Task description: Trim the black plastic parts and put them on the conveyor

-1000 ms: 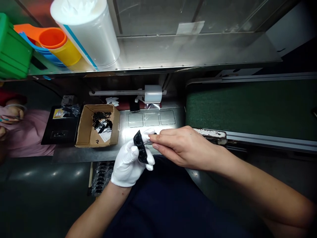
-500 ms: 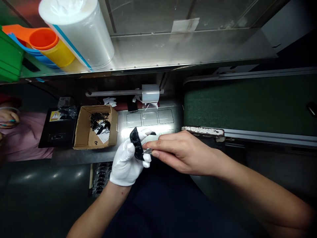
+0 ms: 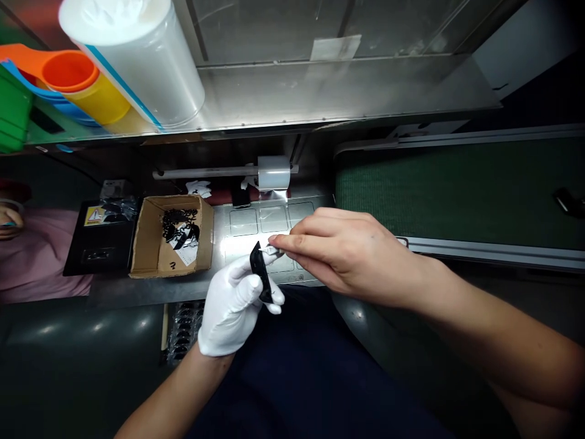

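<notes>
My left hand [image 3: 232,308], in a white glove, is closed around a narrow black plastic part [image 3: 260,273]. The part stands on edge, tilted, with the thumb against its near side. Bare and pinched, my right hand [image 3: 350,256] grips a small pointed metal tool [image 3: 270,250] between thumb and fingers. The tool's tip is at the upper end of the black part; whether it touches cannot be made out. Most of the tool is hidden by the fingers, so its exact kind does not show.
Left of my hands stands a cardboard box [image 3: 208,241] of small black scraps, beside a black panel [image 3: 77,247]. A film roll [image 3: 274,173] hangs behind. A green conveyor belt [image 3: 448,189] runs right. Overhead, a metal shelf [image 3: 292,97] bears a white roll [image 3: 150,73]. Another person's hand [image 3: 10,222] shows far left.
My right hand has moved up with the metal tool, from the lower part of the black piece to its upper end. My left hand has turned the piece more edge-on.
</notes>
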Demonstrator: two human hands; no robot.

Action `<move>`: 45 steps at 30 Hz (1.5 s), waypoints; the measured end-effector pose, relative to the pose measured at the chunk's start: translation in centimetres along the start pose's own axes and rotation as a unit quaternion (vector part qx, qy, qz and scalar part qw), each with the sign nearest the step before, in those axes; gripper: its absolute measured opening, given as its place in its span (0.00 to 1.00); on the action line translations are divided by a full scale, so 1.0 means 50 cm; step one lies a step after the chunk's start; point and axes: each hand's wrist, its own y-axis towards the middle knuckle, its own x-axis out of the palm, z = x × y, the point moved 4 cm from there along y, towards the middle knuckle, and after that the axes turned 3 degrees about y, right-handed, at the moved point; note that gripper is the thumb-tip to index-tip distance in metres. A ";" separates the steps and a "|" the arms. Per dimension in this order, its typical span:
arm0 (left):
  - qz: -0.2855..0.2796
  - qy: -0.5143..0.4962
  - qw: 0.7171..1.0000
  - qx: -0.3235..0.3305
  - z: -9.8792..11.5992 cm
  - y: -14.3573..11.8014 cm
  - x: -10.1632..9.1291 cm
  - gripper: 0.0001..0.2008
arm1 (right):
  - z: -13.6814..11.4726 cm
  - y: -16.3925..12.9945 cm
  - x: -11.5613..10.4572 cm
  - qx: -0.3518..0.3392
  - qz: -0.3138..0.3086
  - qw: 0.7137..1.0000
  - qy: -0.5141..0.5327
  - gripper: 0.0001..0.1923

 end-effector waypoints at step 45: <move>0.055 -0.006 0.998 -0.017 -0.009 0.004 0.000 0.24 | -0.012 -0.017 0.024 0.062 -0.125 0.990 -0.008 0.14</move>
